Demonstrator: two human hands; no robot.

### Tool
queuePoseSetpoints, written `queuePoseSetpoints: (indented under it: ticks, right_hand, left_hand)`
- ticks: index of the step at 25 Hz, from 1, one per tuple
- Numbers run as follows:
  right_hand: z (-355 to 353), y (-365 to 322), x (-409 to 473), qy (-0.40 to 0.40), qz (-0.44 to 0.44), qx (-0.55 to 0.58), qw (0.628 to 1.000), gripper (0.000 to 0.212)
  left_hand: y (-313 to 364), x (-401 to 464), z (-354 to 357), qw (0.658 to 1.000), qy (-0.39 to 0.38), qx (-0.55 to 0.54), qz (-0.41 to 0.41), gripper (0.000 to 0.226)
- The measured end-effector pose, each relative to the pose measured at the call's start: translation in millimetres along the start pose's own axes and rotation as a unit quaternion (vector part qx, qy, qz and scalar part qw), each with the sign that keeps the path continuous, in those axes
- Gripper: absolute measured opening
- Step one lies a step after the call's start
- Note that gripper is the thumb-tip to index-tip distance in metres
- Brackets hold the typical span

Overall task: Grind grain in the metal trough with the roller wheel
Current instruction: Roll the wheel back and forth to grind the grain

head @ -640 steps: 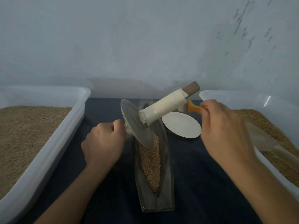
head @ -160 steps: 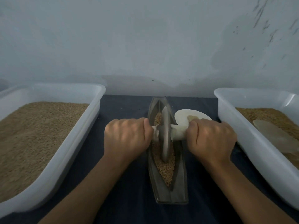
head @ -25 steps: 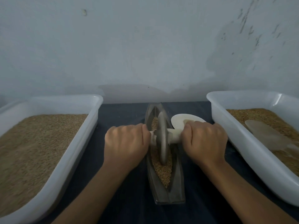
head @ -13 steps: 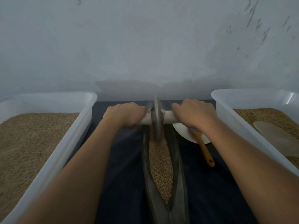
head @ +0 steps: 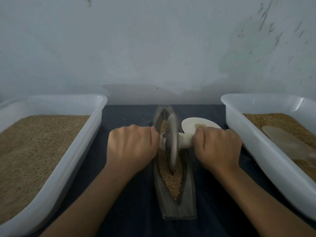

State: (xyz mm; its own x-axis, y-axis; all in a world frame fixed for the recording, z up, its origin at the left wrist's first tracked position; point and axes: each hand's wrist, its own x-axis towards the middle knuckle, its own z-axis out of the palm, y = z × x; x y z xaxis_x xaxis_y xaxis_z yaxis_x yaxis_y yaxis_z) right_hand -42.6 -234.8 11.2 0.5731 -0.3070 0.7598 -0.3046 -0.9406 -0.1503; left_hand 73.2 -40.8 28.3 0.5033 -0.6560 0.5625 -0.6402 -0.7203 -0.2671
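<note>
The trough [head: 186, 199] lies on the bench [head: 128, 211] between your two forearms, its long axis running straight away from you, near end towards your body and far end towards the wall. Grain [head: 171, 182] fills its groove along the middle. The wheel [head: 171, 144] stands on edge in that grain, about midway along the trough, its disc in line with the groove and its handle [head: 185, 141] crossing the trough from left to right.

Your left hand [head: 132, 147] is curled round the left end of the handle, close against the disc; your right hand [head: 218, 146] is curled round the right end, with a short stretch of pale handle showing between it and the disc. Both hands sit level, one on each side, neither nearer the wheel's line of travel. So any stroke has to run near-to-far along the groove; I judge uneven pushing would tip the disc against a trough wall.
</note>
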Motion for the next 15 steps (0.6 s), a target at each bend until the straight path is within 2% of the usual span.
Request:
queuePoseSetpoints:
  ticks: [2, 4, 6, 8, 10, 12, 15]
  right_hand:
    - [12, -3, 24, -0.014, 0.016, -0.040, 0.999, 0.049]
    - [31, 3, 52, -0.088, 0.031, -0.087, 0.992, 0.050]
    - [47, 13, 78, -0.172, 0.055, -0.088, 0.980, 0.056]
    - [54, 19, 96, -0.246, 0.083, -0.063, 0.964, 0.054]
    - [54, 16, 102, -0.260, 0.086, -0.057, 0.960, 0.052]
    - [48, 10, 94, -0.217, 0.062, -0.082, 0.971, 0.055]
    - [28, 3, 52, -0.139, 0.016, -0.113, 0.984, 0.055]
  left_hand:
    - [-6, 15, 15, 0.998, -0.052, 0.017, 0.029, 0.028]
    - [-19, 51, 24, 0.988, -0.154, -0.025, 0.016, 0.018]
    - [-31, 91, 26, 0.958, -0.270, -0.090, -0.011, 0.033]
    - [-34, 112, 30, 0.937, -0.332, -0.112, 0.011, 0.036]
    - [-35, 110, 37, 0.940, -0.321, -0.119, 0.012, 0.015]
    - [-33, 89, 38, 0.957, -0.271, -0.101, -0.018, 0.013]
    - [-13, 38, 30, 0.996, -0.087, -0.018, -0.009, 0.025]
